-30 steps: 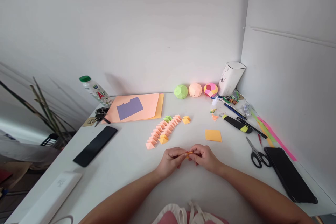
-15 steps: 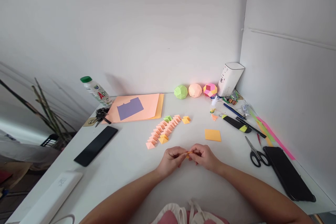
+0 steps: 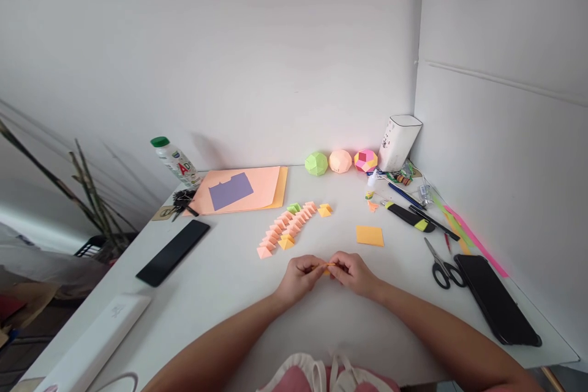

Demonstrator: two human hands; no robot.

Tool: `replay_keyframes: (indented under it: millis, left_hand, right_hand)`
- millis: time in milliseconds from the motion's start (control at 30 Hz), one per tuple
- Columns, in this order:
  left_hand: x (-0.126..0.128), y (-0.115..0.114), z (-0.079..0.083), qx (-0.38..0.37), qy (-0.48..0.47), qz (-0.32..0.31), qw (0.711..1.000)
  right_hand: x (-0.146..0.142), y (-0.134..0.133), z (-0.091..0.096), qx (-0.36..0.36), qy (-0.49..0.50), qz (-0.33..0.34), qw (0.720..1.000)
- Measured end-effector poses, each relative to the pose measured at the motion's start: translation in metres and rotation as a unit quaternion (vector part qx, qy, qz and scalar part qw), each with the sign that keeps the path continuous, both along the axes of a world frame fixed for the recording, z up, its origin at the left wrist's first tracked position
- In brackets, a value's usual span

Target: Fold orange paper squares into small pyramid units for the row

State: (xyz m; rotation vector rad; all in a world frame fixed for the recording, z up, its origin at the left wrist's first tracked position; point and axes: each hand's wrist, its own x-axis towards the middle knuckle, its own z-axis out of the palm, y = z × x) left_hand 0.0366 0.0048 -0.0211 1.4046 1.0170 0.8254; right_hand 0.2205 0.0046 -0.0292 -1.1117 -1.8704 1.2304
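Note:
My left hand (image 3: pixel 299 277) and my right hand (image 3: pixel 353 272) meet above the near middle of the table. Between their fingertips they pinch a small folded piece of orange paper (image 3: pixel 327 272), mostly hidden by the fingers. Just beyond lie rows of folded peach paper units (image 3: pixel 275 231), with a green unit (image 3: pixel 293 208) and an orange unit (image 3: pixel 286 242) among them. Another orange unit (image 3: pixel 325 210) sits apart to their right. A flat stack of orange paper squares (image 3: pixel 370 236) rests beyond my right hand.
Three paper balls, one of them green (image 3: pixel 316 163), stand against the wall. At right are scissors (image 3: pixel 443 266), a utility knife (image 3: pixel 408 216) and a black phone (image 3: pixel 496 300). Peach sheets (image 3: pixel 264 187), a bottle (image 3: pixel 177 162) and a black slab (image 3: pixel 173 252) are at left.
The view has shifted slightly. Both hands stay together at nearly the same spot, still pinching the orange paper, with only a small shift of the fingers.

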Motion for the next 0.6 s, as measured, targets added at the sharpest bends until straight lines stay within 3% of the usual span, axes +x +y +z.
replay_keyframes:
  millis: [233, 600]
  left_hand:
    - [0.0, -0.001, -0.005, -0.042, 0.023, 0.0, 0.999]
    - [-0.001, 0.0, 0.003, -0.002, 0.054, -0.019, 0.998]
  right_hand:
    - [0.001, -0.002, 0.004, -0.011, -0.005, -0.005, 1.0]
    - [0.001, -0.003, 0.011, -0.036, 0.012, -0.012, 0.999]
